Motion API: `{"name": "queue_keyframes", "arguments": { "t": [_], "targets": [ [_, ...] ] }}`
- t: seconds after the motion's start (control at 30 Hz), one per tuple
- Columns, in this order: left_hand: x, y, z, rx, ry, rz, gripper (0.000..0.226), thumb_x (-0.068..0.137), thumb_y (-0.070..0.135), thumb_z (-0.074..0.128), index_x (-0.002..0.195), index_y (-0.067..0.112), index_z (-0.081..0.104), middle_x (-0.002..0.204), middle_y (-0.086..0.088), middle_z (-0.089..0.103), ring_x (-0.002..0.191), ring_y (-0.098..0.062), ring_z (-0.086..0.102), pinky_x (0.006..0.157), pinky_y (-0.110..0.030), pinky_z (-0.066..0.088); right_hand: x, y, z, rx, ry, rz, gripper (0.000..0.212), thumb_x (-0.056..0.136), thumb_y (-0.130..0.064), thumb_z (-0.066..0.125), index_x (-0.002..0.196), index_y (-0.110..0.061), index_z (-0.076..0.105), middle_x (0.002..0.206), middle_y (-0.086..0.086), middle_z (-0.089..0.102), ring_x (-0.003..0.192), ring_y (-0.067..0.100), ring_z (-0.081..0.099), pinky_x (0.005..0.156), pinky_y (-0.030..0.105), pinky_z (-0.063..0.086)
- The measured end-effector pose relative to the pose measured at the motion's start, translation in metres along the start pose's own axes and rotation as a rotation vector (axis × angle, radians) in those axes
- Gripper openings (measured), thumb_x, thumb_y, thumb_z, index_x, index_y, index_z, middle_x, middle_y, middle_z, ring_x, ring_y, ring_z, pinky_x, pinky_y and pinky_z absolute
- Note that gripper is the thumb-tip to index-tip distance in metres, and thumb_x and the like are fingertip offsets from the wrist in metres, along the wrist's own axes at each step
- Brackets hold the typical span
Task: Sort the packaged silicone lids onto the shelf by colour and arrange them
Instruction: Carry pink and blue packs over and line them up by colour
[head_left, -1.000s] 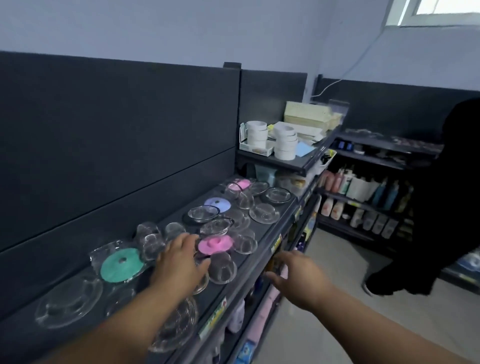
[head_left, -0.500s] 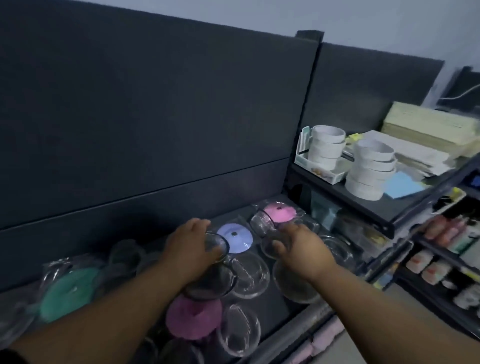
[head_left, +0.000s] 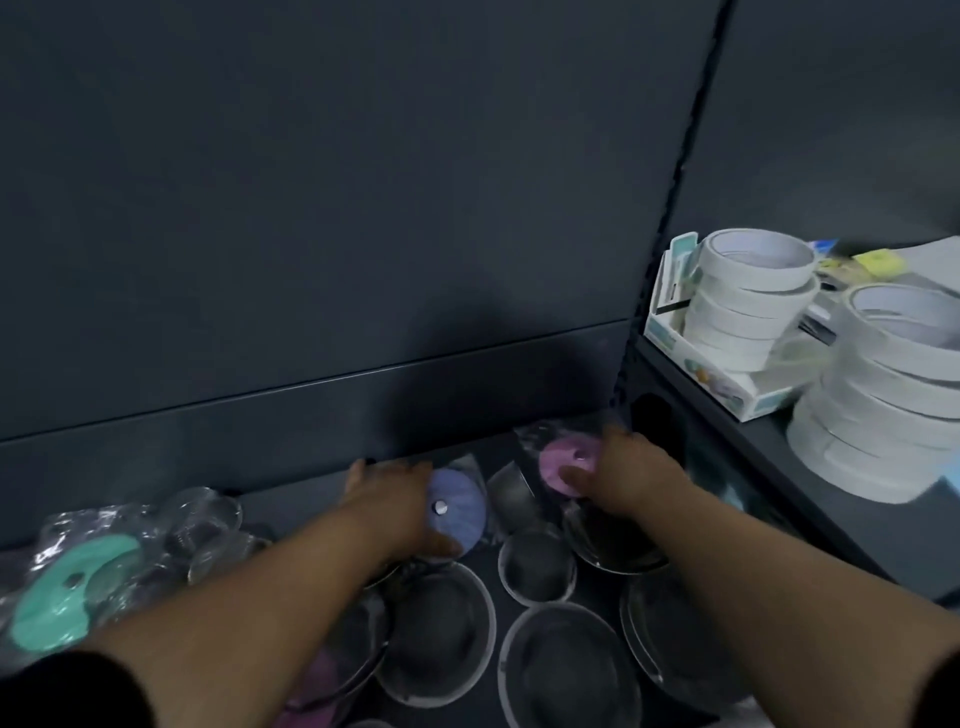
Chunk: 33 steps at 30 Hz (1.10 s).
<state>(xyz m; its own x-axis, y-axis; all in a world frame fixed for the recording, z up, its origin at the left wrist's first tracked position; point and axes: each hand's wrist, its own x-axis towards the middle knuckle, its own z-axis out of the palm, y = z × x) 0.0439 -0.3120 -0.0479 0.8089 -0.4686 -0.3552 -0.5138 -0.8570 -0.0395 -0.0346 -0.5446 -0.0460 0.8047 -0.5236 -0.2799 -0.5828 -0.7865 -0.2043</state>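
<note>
On the dark shelf (head_left: 597, 590) in front of us, both our hands reach toward the far side, close to the grey back panel (head_left: 363, 234). Our left hand (head_left: 395, 499) grips the lavender lid (head_left: 460, 512) in its clear wrapper, with the fingers curled over its far-left edge and the thumb against its near edge. Our right hand (head_left: 634, 478) holds the pink lid (head_left: 558, 460), also wrapped. The thumb presses on its top face and the fingers curl round its right side. These two lids lie apart, with a clear lid between them, and the pink one is farther and to the right.

Far to the left, the green lid (head_left: 67, 587) lies in crinkled plastic among several small clear ones. Nearer to us, clear lids (head_left: 436, 639) of different sizes cover the shelf between our forearms. A second pink lid (head_left: 314, 686) shows partly beneath our left forearm at the near edge.

To the right, a higher shelf (head_left: 779, 467) carries two stacks of white tape rolls (head_left: 748, 296). The farther stack sits in a small open carton (head_left: 670, 332). The nearer stack is blurred.
</note>
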Motion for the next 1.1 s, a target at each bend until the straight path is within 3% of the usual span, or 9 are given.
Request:
{"name": "queue_keyframes", "arguments": {
  "t": [0.23, 0.37, 0.57, 0.63, 0.73, 0.8, 0.87, 0.97, 1.1],
  "targets": [
    [0.011, 0.02, 0.003, -0.184, 0.113, 0.011, 0.08, 0.059, 0.059, 0.074, 0.127, 0.032, 0.042, 0.128, 0.007, 0.053, 0.122, -0.015, 0.049, 0.11, -0.036, 0.021, 0.005, -0.009, -0.005, 0.198, 0.126, -0.098, 0.083, 0.068, -0.038, 0.08, 0.137, -0.023, 0.037, 0.125, 0.013, 0.052, 0.112, 0.033, 0.055, 0.093, 0.036, 0.047],
    [0.013, 0.023, -0.006, -0.43, 0.242, 0.034, 0.064, 0.065, 0.041, 0.079, 0.122, 0.026, 0.052, 0.117, 0.002, 0.06, 0.106, -0.018, 0.058, 0.087, -0.025, 0.041, -0.001, -0.014, -0.023, 0.414, 0.192, -0.156, 0.074, 0.078, -0.029, 0.075, 0.141, -0.019, 0.038, 0.117, 0.012, 0.061, 0.104, 0.028, 0.058, 0.087, 0.031, 0.047],
    [-0.001, 0.008, -0.025, -0.829, 0.376, 0.013, 0.029, 0.077, 0.022, 0.077, 0.104, 0.017, 0.069, 0.087, 0.004, 0.065, 0.079, -0.01, 0.059, 0.055, -0.01, 0.038, -0.033, -0.024, -0.047, 0.582, 0.423, -0.306, 0.019, 0.085, -0.039, 0.066, 0.093, -0.023, 0.072, 0.082, -0.007, 0.068, 0.074, 0.007, 0.061, 0.064, 0.012, 0.041],
    [-0.008, -0.002, -0.028, -1.01, 0.401, -0.013, 0.016, 0.081, 0.019, 0.073, 0.097, 0.02, 0.069, 0.085, 0.003, 0.067, 0.078, -0.012, 0.06, 0.059, -0.01, 0.043, -0.045, -0.029, -0.053, 0.628, 0.527, -0.335, 0.015, 0.083, -0.039, 0.065, 0.088, -0.025, 0.071, 0.082, -0.007, 0.065, 0.072, 0.001, 0.057, 0.061, 0.005, 0.036],
    [-0.024, -0.019, -0.03, -1.297, 0.474, -0.058, 0.008, 0.088, 0.02, 0.065, 0.096, 0.022, 0.066, 0.091, 0.0, 0.069, 0.084, -0.019, 0.062, 0.072, -0.029, 0.049, -0.066, -0.044, -0.061, 0.746, 0.649, -0.397, 0.007, 0.085, -0.028, 0.065, 0.09, -0.025, 0.07, 0.085, -0.008, 0.066, 0.073, -0.001, 0.056, 0.064, 0.001, 0.037],
    [-0.037, -0.03, -0.031, -1.443, 0.534, -0.081, 0.009, 0.092, 0.022, 0.059, 0.101, 0.022, 0.062, 0.097, -0.004, 0.068, 0.082, -0.019, 0.061, 0.069, -0.03, 0.05, -0.08, -0.059, -0.06, 0.915, 0.607, -0.394, 0.007, 0.088, -0.025, 0.065, 0.086, -0.022, 0.07, 0.081, -0.008, 0.069, 0.069, -0.001, 0.058, 0.064, 0.005, 0.041],
    [-0.054, -0.04, -0.032, -1.607, 0.561, -0.112, 0.005, 0.096, 0.022, 0.053, 0.098, 0.023, 0.058, 0.096, -0.006, 0.065, 0.078, -0.018, 0.059, 0.059, -0.027, 0.051, -0.093, -0.075, -0.05, 1.171, 0.404, -0.308, 0.012, 0.089, -0.026, 0.064, 0.084, -0.018, 0.072, 0.078, -0.004, 0.07, 0.069, 0.006, 0.061, 0.067, 0.025, 0.052],
    [-0.082, -0.055, -0.029, -1.835, 0.494, -0.143, 0.009, 0.099, 0.024, 0.048, 0.094, 0.028, 0.053, 0.102, -0.009, 0.063, 0.084, -0.027, 0.063, 0.07, -0.042, 0.058, -0.113, -0.099, -0.025, 1.324, 0.108, -0.195, 0.012, 0.088, -0.025, 0.065, 0.084, -0.016, 0.072, 0.08, 0.004, 0.072, 0.072, 0.02, 0.064, 0.073, 0.045, 0.054],
    [-0.119, -0.079, -0.015, -1.958, 0.423, -0.092, 0.008, 0.099, 0.032, 0.046, 0.103, 0.027, 0.05, 0.109, -0.006, 0.063, 0.091, -0.028, 0.065, 0.067, -0.041, 0.058, -0.142, -0.133, 0.014, 1.245, -0.027, -0.16, 0.013, 0.087, -0.023, 0.068, 0.081, -0.012, 0.069, 0.073, 0.004, 0.07, 0.06, 0.014, 0.062, 0.062, 0.034, 0.056]
  ]
}}
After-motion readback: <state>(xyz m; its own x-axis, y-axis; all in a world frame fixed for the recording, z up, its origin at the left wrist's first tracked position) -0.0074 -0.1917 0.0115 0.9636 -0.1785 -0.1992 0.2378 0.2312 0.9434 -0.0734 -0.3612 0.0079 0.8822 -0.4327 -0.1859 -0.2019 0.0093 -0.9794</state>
